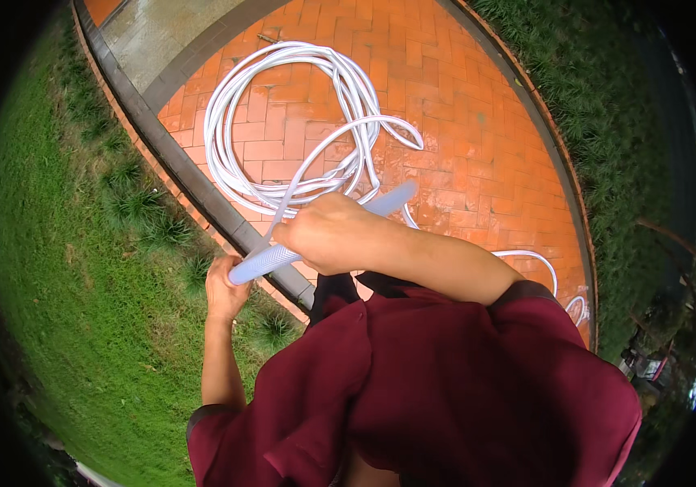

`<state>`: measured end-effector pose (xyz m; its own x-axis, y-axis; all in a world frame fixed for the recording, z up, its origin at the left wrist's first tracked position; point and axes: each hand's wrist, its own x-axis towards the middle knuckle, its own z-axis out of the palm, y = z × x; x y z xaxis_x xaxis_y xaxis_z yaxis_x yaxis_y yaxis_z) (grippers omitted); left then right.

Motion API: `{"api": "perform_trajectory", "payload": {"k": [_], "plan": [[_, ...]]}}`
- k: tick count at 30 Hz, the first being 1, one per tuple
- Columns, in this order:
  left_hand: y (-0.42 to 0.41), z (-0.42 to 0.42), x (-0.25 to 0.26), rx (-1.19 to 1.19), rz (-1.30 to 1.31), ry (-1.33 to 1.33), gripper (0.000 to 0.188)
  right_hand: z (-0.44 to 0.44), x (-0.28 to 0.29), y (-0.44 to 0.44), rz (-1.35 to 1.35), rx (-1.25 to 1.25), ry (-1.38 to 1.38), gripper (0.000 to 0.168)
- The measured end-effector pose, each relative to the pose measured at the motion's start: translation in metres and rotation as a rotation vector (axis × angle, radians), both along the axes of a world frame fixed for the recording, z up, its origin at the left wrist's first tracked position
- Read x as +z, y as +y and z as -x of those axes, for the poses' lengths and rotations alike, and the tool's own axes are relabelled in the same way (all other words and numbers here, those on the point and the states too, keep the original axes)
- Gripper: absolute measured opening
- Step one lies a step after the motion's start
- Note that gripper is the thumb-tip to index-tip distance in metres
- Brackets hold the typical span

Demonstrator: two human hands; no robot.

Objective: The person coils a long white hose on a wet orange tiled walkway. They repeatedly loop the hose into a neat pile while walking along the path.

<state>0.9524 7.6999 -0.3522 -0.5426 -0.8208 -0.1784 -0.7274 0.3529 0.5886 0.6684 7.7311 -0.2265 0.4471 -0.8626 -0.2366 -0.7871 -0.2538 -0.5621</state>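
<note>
A translucent white braided hose (269, 260) crosses before my body. My right hand (333, 234) is wrapped around it. Beyond that fist, a length of hose sticks out to the upper right, blurred at its tip. Farther left, my left hand (226, 289) grips the hose from below, its fingers partly hidden. A thinner-looking run of hose arcs from near my hands up over a loose coil of the hose (360, 97). This coil lies in several rings on the paving, with one small loop sticking out at its right.
Wet orange brick paving (451, 122) spreads under the coil. A dark stone curb (171, 155) divides it from grass (98, 292) on the left. More hose (527, 252) trails at the right, near a planted border (604, 152). A small stick lies above the coil.
</note>
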Motion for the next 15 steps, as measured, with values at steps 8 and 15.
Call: {"api": "perform_trajectory", "payload": {"k": [8, 15], "plan": [[0.032, 0.007, -0.053, 0.431, 0.124, 0.24, 0.019, 0.128, 0.103, 0.088, 0.187, -0.202, -0.023, 0.015], [-0.082, 0.182, -0.059, 0.366, 0.454, 0.366, 0.05, 0.194, 0.171, 0.239, 0.413, -0.667, 0.167, 0.033]]}}
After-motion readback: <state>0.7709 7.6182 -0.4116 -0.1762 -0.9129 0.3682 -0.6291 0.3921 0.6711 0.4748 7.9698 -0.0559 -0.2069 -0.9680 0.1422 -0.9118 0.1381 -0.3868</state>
